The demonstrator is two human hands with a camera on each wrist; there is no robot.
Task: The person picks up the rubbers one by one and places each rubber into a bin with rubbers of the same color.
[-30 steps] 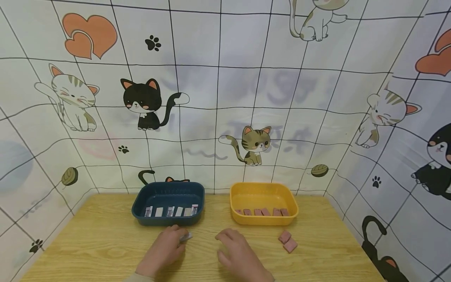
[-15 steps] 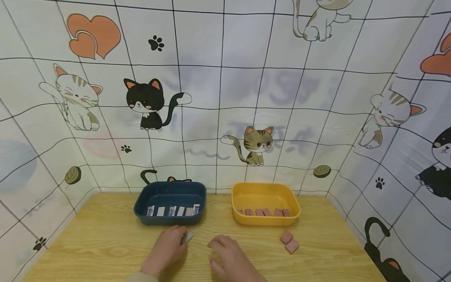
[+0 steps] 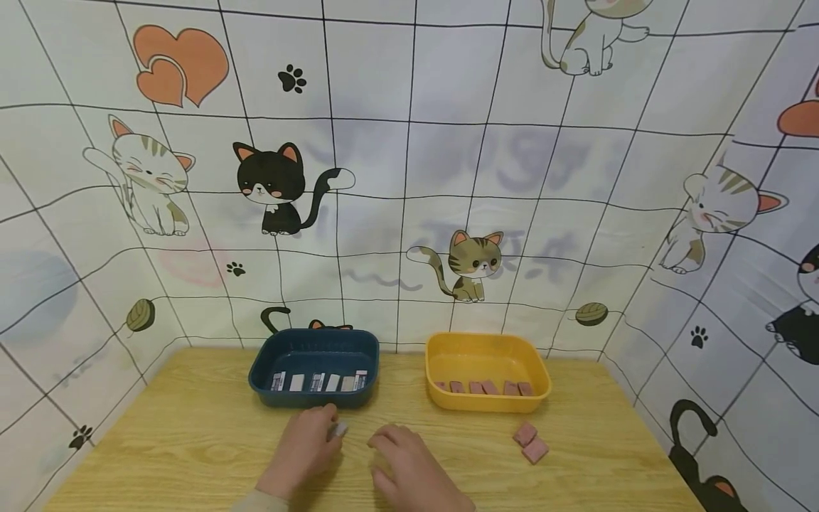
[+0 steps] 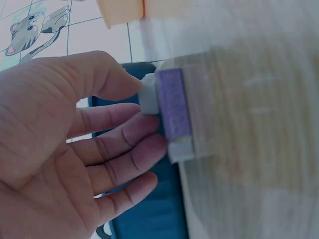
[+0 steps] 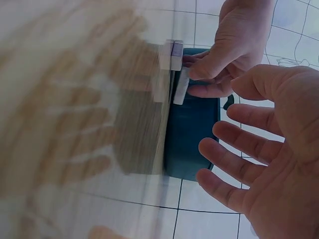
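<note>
My left hand [image 3: 306, 442] is low over the table, just in front of the dark blue basket [image 3: 313, 400]. Its thumb and fingers pinch a small white eraser [image 4: 149, 93]. Right beside that one lies an eraser in a purple sleeve [image 4: 174, 102], near the fingertips; the right wrist view shows the pinched white eraser [image 5: 181, 87] next to the sleeved one [image 5: 177, 56]. To the right, my right hand [image 3: 412, 466] hovers with fingers spread and slightly bent, holding nothing. Several erasers, some with printed sleeves, stand in a row inside the blue basket.
A yellow basket [image 3: 489, 402] with several pink blocks [image 3: 489, 387] stands right of the blue one. Two more pink blocks [image 3: 534, 449] lie on the wooden table [image 3: 192, 441] in front of it. Behind rises a cat-patterned wall covering [image 3: 409, 178].
My right hand has moved left, closer to the left hand. The left hand stays near the same spot at the erasers. The head view has turned slightly left.
</note>
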